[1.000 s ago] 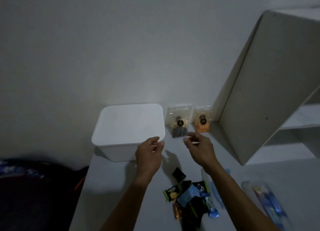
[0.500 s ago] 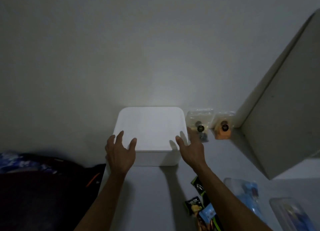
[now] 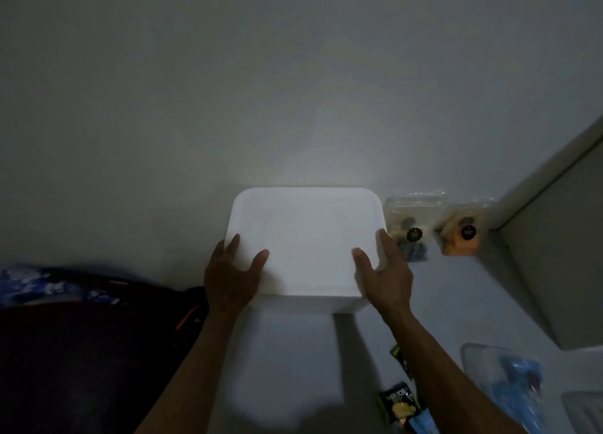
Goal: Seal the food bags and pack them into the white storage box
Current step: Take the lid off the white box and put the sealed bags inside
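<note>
White storage box [image 3: 306, 238] with lid on at the back of the desk [image 3: 287, 362] against the wall, left hand [image 3: 233, 277] and right hand [image 3: 383, 275] spread wide on its near corners, two clear food bags [image 3: 412, 228] just right of it, snack packets [image 3: 396, 404] near the front edge

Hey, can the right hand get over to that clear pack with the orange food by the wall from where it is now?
Probably yes. The right hand rests on the white box's right edge, and the orange pack stands just beyond another clear pack, with bare table in front.

Dim room – plain wall [image 3: 293, 75], table [image 3: 287, 352].
</note>
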Tool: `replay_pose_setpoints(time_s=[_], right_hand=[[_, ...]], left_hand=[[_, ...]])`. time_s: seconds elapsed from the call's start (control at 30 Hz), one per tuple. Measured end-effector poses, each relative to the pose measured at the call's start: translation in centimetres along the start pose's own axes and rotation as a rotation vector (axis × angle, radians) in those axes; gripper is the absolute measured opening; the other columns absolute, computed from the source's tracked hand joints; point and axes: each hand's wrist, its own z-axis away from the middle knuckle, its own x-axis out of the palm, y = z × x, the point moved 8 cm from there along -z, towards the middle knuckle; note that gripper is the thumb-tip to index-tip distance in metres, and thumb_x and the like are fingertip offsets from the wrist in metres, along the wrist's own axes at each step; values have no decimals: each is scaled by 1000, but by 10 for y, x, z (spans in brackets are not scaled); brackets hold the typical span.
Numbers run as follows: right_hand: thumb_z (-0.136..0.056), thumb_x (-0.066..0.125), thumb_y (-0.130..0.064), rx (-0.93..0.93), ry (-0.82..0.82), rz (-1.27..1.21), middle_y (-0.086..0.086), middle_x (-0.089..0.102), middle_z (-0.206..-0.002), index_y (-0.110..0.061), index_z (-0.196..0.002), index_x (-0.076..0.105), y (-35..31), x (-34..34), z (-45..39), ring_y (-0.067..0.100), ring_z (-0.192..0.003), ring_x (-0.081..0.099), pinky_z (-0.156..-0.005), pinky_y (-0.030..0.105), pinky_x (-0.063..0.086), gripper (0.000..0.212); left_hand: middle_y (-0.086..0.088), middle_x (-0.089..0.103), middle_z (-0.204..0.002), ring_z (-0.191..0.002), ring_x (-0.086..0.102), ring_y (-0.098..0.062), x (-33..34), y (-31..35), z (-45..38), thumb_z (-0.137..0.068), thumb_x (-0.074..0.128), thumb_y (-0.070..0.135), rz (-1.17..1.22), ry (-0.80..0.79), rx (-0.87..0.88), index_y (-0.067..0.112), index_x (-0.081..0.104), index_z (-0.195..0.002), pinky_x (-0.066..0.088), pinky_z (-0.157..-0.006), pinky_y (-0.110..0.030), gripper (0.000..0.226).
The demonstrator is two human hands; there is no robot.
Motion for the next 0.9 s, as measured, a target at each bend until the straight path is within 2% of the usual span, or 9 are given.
replay_pose_setpoints(time_s=[0.2, 0.3, 0.43, 0.63, 0.73, 0.8, 0.9], right_hand=[[-87, 71, -44, 2, 27, -28, -4, 41, -154, -29, -148, 42, -9, -5, 2, 18, -143, 36, -116, 36, 32, 70], [-86, 72, -44, -26, 42, -46, -5, 42, -154, -28, -147, 44, -24, -13, 6, 15, -142, 36, -116, 36, 32, 70], [-86, 73, -41, -82, 71, -74, -5, 43, -152, -25, -146, 47, -49, -33, 31, 12, -142, 35, -110, 25, 29, 67], [-86, 72, -43, -154, 100, -60, -6, 42, -153, -26, -144, 49, -65, -60, 119, 7, -140, 35, -106, 20, 26, 64], [-85, 72, -43, -155, 102, -62, -7, 44, -151, -27, -143, 50, -55, -66, 170, 0, -133, 35, -104, 18, 27, 64], [-84, 73, -44, -131, 111, -61, -5, 43, -152, -29, -142, 51, -40, -67, 203, 9, -138, 38, -106, 21, 28, 64], [-84, 73, -43, -102, 105, -37, -2, 41, -154, -29, -142, 51, -15, -67, 245, 15, -141, 37, -107, 23, 26, 63]], left_hand=[[-7, 43, -150, -136, 42, -24, -8, 5, 1, -75, 74, 55, 30, 2, 19, 19, 51, -140, 29, -112, -32, 78], [-10, 51, -143, -128, 50, -28, -22, 16, 5, -73, 76, 55, 51, 33, 92, 16, 54, -137, 38, -106, -35, 79], [-13, 57, -136, -122, 56, -29, -54, 27, 23, -66, 80, 57, 133, 113, 184, 11, 59, -133, 46, -103, -39, 83], [-6, 43, -150, -136, 42, -24, -106, 6, 86, -69, 74, 63, 169, 92, 163, 20, 50, -141, 33, -113, -37, 86], [-5, 43, -150, -137, 41, -23, -127, -21, 125, -69, 74, 65, 181, 83, 183, 22, 50, -141, 34, -114, -39, 87], [-5, 45, -148, -135, 44, -22, -136, -41, 151, -67, 75, 65, 194, 80, 187, 21, 52, -139, 37, -112, -42, 87], [-5, 53, -141, -128, 51, -21, -144, -71, 192, -66, 79, 58, 242, 92, 189, 14, 56, -135, 43, -108, -38, 85]])
